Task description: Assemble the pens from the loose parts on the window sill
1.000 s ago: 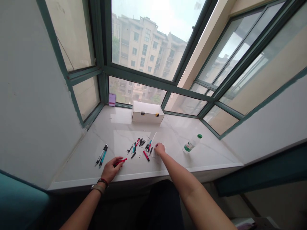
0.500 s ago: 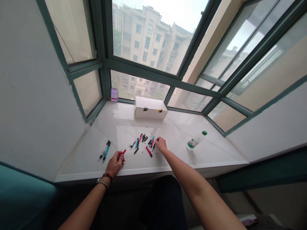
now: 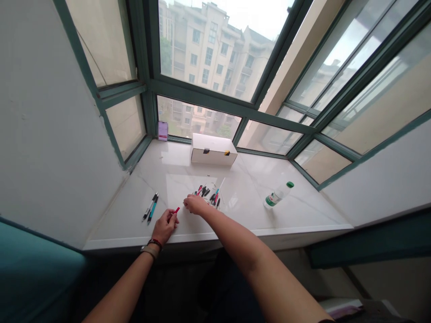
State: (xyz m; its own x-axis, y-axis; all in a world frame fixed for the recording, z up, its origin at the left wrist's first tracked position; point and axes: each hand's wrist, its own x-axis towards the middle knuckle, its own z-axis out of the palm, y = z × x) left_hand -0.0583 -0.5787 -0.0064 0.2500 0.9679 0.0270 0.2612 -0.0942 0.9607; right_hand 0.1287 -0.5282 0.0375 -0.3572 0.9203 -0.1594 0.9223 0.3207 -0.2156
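Near the front edge of the white sill, my left hand (image 3: 165, 225) is closed on a red pen part (image 3: 177, 210), whose end sticks up past the fingertips. My right hand (image 3: 194, 204) is just to the right of it, fingers pinched together over the left side of a pile of pen parts (image 3: 204, 191). What the right fingertips hold, if anything, is too small to make out. Black, red and blue pieces show beyond this hand, which covers some of the pile. A thin white stick (image 3: 221, 184) lies at the pile's right.
Two assembled pens (image 3: 153, 208) lie at the left on the sill (image 3: 117, 224). A white box (image 3: 214, 150) stands at the back against the window, with a purple card-like item (image 3: 163, 131) to its left. A clear bottle (image 3: 274, 198) with a green cap stands at the right.
My right hand has moved left, from the right side of the pile to its left side, close to my left hand. The left hand still grips the red part.
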